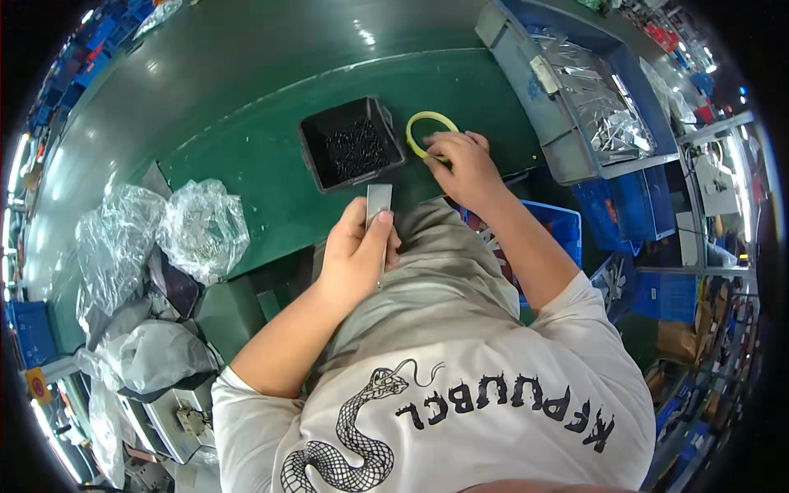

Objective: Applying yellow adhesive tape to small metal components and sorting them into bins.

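Note:
A flat silver metal piece (379, 200) stands up from my left hand (359, 246), whose thumb presses on its face while the fingers wrap behind it. My right hand (467, 170) is at the near right edge of a yellow ring (410, 134), which looks like a roll of tape lying on the green table. Its thumb and fingers close around the ring's rim, and the fingertips are partly hidden. Between and beyond my hands sits a black open bin (316, 126) holding many small dark parts (355, 152), just past the metal piece's tip.
The green tabletop (271, 140) runs across in front of me. A large grey crate (559, 140) of shiny metal pieces stands at the far right. A blue bin (559, 220) is below the table edge at right. Clear plastic bags (201, 230) are piled at left.

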`<state>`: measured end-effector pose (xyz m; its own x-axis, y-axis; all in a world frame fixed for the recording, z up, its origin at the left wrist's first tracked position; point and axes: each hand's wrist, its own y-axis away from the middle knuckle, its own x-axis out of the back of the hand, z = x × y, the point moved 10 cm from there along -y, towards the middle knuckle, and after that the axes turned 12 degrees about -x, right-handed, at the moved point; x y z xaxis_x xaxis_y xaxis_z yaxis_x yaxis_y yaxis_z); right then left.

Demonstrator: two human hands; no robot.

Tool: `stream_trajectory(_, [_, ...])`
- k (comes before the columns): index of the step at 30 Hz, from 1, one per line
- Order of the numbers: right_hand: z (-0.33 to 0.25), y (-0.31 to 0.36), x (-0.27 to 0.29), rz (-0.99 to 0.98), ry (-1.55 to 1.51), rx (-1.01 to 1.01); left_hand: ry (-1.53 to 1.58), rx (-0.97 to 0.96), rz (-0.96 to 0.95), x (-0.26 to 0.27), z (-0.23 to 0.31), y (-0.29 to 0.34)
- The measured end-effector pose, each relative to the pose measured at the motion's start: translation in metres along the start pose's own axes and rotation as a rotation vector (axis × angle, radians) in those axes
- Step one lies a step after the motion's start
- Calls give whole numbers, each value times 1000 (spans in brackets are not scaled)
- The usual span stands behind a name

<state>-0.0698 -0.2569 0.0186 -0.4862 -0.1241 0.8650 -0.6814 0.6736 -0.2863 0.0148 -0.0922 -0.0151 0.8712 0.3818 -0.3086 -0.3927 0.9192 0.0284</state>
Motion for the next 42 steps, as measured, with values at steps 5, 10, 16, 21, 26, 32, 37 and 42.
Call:
stream_trajectory(5, [-7,55,26,-162,-442,-110,-19,54,-24,0,0,0])
stream_trajectory(10, [-35,83,56,-217,-742,58,-90,63,-154,-17,0,8])
stream_trajectory(16, [-41,84,64,-184,-774,104,-143,64,-210,-26,0,15])
stream_trajectory(21, [-44,84,64,-204,-737,109,-162,70,-211,-26,1,16])
stream_trajectory(26, [-41,86,60,-203,-763,87,-149,73,-218,-27,0,16])
stream_trajectory(32, [-41,83,62,-203,-755,100,-170,44,-218,-26,3,14])
stream_trajectory(37, [-40,82,61,-229,-748,78,-156,40,-225,-26,2,13])
stream_trajectory(42, [-41,82,61,-216,-756,115,-156,40,-244,-26,0,15])
